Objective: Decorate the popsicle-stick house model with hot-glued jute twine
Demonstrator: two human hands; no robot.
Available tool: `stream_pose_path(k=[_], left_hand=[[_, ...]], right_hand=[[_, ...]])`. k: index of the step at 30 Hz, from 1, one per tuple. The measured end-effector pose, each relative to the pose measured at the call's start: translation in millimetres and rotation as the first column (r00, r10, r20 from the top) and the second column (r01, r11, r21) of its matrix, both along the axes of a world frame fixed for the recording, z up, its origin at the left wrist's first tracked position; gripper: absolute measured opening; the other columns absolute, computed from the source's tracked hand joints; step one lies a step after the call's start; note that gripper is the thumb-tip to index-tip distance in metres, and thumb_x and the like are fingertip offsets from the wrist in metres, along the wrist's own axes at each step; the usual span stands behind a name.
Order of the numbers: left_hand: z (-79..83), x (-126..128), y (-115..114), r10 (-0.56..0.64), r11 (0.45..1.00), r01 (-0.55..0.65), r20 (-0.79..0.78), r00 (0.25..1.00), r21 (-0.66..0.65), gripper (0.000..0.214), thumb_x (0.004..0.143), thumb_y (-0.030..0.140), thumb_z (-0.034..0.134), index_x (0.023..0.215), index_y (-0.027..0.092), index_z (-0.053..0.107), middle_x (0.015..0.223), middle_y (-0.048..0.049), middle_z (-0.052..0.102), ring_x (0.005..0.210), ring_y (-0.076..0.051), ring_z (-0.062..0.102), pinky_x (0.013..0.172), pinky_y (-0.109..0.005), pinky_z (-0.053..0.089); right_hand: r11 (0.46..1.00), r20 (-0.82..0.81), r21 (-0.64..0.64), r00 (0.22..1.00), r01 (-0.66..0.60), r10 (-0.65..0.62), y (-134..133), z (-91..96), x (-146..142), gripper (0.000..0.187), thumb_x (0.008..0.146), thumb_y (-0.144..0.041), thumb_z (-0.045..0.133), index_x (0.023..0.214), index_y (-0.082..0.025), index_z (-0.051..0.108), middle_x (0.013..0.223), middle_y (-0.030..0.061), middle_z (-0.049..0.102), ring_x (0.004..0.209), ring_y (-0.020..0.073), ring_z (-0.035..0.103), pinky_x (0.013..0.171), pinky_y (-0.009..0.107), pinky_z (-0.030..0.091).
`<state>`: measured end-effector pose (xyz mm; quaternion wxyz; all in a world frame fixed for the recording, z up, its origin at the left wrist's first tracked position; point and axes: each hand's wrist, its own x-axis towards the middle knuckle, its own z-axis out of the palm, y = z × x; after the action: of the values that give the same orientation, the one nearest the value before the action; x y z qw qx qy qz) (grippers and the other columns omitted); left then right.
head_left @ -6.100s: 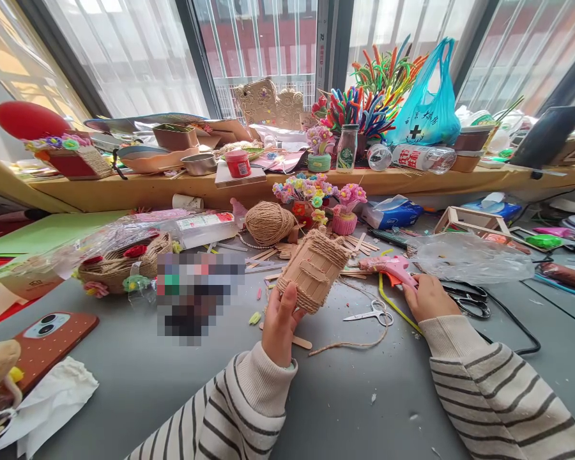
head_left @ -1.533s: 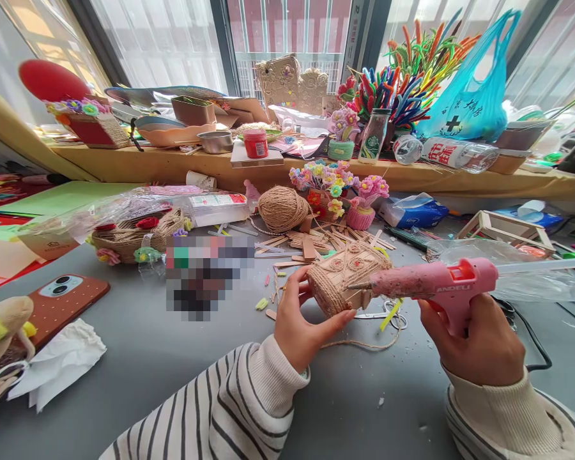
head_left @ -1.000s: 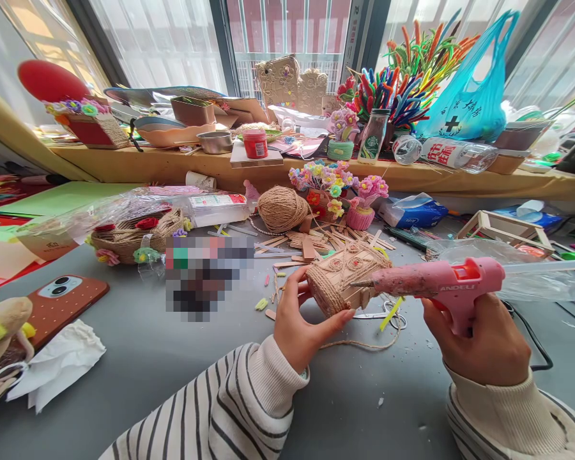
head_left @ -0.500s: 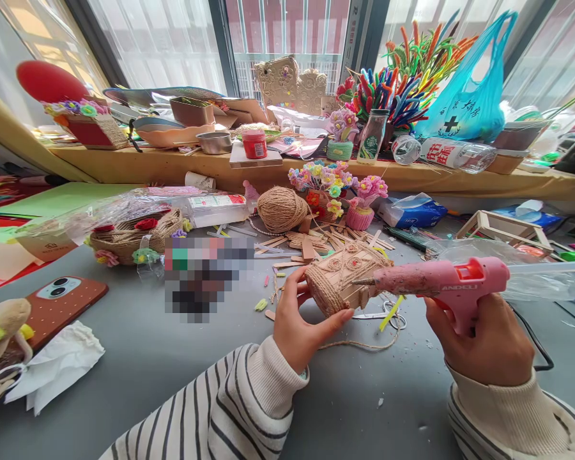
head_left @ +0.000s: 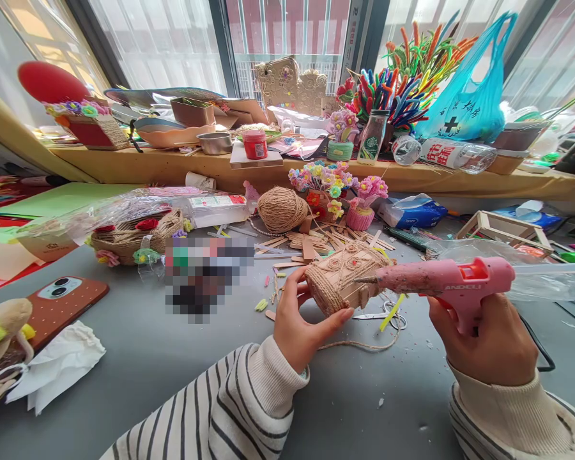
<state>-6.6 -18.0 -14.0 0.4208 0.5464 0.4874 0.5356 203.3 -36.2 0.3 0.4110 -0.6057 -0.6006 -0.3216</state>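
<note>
My left hand [head_left: 299,326] grips the near end of a tilted pot [head_left: 347,271] covered in wooden sticks, with twine wound round its rim and twine rosettes on its side. In my right hand [head_left: 489,338] is a pink hot glue gun [head_left: 448,281], its fingers wrapped round the handle. The gun's metal nozzle points left, at the side of the pot; whether it touches cannot be made out. A loose strand of twine [head_left: 378,347] trails beneath the pot. Scissors [head_left: 393,315] lie just behind, beside a yellow strip [head_left: 391,313].
A ball of twine [head_left: 282,209] and scattered wooden sticks [head_left: 287,241] lie behind the pot. Flower pots, a tissue pack [head_left: 414,212] and a wooden frame [head_left: 505,231] stand farther back. At left are a twine basket [head_left: 134,239], a phone [head_left: 69,306] and crumpled tissue [head_left: 60,364].
The glue gun and my right hand have shifted slightly to the right. My left hand and the pot have barely moved.
</note>
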Motion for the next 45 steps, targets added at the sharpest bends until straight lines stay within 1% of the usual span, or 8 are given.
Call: stream_pose_path(k=[11, 16, 21, 27, 31, 33, 39, 45], left_hand=[[1.5, -1, 1, -0.005, 1.0, 0.005, -0.001, 1.0, 0.005, 0.071, 0.058, 0.041, 0.077, 0.116, 0.02, 0.04, 0.119, -0.0103, 0.052, 0.099, -0.021, 0.054, 0.092, -0.039, 0.044], [1.2, -2, 1, -0.002, 1.0, 0.002, -0.004, 1.0, 0.011, 0.07, 0.058, 0.041, 0.076, 0.115, 0.02, 0.04, 0.12, -0.0101, 0.051, 0.098, -0.02, 0.054, 0.091, -0.039, 0.044], [2.6, -1, 1, -0.006, 1.0, 0.006, -0.001, 1.0, 0.007, 0.069, 0.058, 0.04, 0.077, 0.114, 0.021, 0.041, 0.119, -0.0099, 0.052, 0.099, -0.021, 0.055, 0.092, -0.04, 0.045], [2.9, -2, 0, 0.0, 1.0, 0.0, 0.008, 1.0, 0.011, 0.068, 0.058, 0.039, 0.077, 0.113, 0.022, 0.042, 0.118, -0.0093, 0.053, 0.098, -0.021, 0.056, 0.091, -0.04, 0.045], [2.4, -1, 0, 0.006, 1.0, -0.006, 0.008, 1.0, 0.011, 0.068, 0.058, 0.038, 0.077, 0.113, 0.021, 0.042, 0.118, -0.0095, 0.053, 0.098, -0.021, 0.056, 0.091, -0.04, 0.045], [2.4, -1, 1, 0.004, 1.0, -0.004, 0.008, 1.0, 0.01, 0.068, 0.058, 0.039, 0.077, 0.114, 0.021, 0.041, 0.118, -0.0099, 0.052, 0.098, -0.021, 0.055, 0.091, -0.04, 0.045], [1.7, -2, 0, 0.0, 1.0, 0.0, 0.005, 1.0, 0.006, 0.07, 0.059, 0.04, 0.076, 0.115, 0.02, 0.04, 0.119, -0.0104, 0.051, 0.1, -0.021, 0.054, 0.093, -0.041, 0.044], [1.9, -3, 1, 0.001, 1.0, -0.001, 0.011, 1.0, 0.008, 0.068, 0.058, 0.039, 0.077, 0.113, 0.022, 0.041, 0.118, -0.0097, 0.052, 0.1, -0.021, 0.055, 0.093, -0.042, 0.044]], right_hand=[[1.0, 0.0, 0.0, 1.0, 0.03, -0.03, 1, -0.1, 2, 0.019, 0.079, -0.037, 0.056, 0.074, -0.019, 0.051, 0.054, -0.0036, 0.042, 0.042, 0.0108, 0.043, 0.04, 0.023, 0.036], [0.998, -0.081, -0.02, 0.995, 0.063, -0.064, 0, -0.4, 0, 0.022, 0.078, -0.039, 0.056, 0.077, -0.018, 0.055, 0.055, -0.0026, 0.046, 0.042, 0.0108, 0.043, 0.04, 0.024, 0.035], [0.998, -0.164, -0.059, 0.986, 0.024, -0.033, 2, -2.1, 3, 0.02, 0.076, -0.04, 0.053, 0.073, -0.02, 0.052, 0.054, -0.003, 0.042, 0.042, 0.0111, 0.039, 0.041, 0.025, 0.032], [0.999, -0.102, 0.032, 0.994, 0.033, -0.03, 6, -1.9, 7, 0.026, 0.071, -0.043, 0.056, 0.062, -0.023, 0.041, 0.052, -0.0024, 0.043, 0.042, 0.0138, 0.045, 0.04, 0.025, 0.032], [0.997, -0.15, -0.038, 0.986, 0.071, -0.076, 3, -1.3, 4, 0.026, 0.075, -0.043, 0.053, 0.065, -0.024, 0.04, 0.058, 0.0, 0.049, 0.048, 0.0161, 0.05, 0.045, 0.027, 0.036], [0.995, -0.147, -0.043, 0.985, 0.089, -0.094, 3, -1.1, 5, 0.026, 0.076, -0.044, 0.052, 0.065, -0.024, 0.039, 0.058, -0.0002, 0.049, 0.047, 0.0159, 0.05, 0.044, 0.027, 0.036], [0.989, 0.041, 0.146, 0.999, 0.023, -0.029, 11, 1.6, 16, 0.03, 0.068, -0.041, 0.061, 0.059, -0.023, 0.039, 0.046, -0.0045, 0.044, 0.035, 0.011, 0.042, 0.034, 0.021, 0.029], [0.989, 0.039, 0.132, 0.997, 0.063, -0.068, 12, 1.1, 15, 0.029, 0.07, -0.041, 0.058, 0.06, -0.023, 0.038, 0.048, -0.0045, 0.044, 0.036, 0.0112, 0.044, 0.034, 0.021, 0.03]])
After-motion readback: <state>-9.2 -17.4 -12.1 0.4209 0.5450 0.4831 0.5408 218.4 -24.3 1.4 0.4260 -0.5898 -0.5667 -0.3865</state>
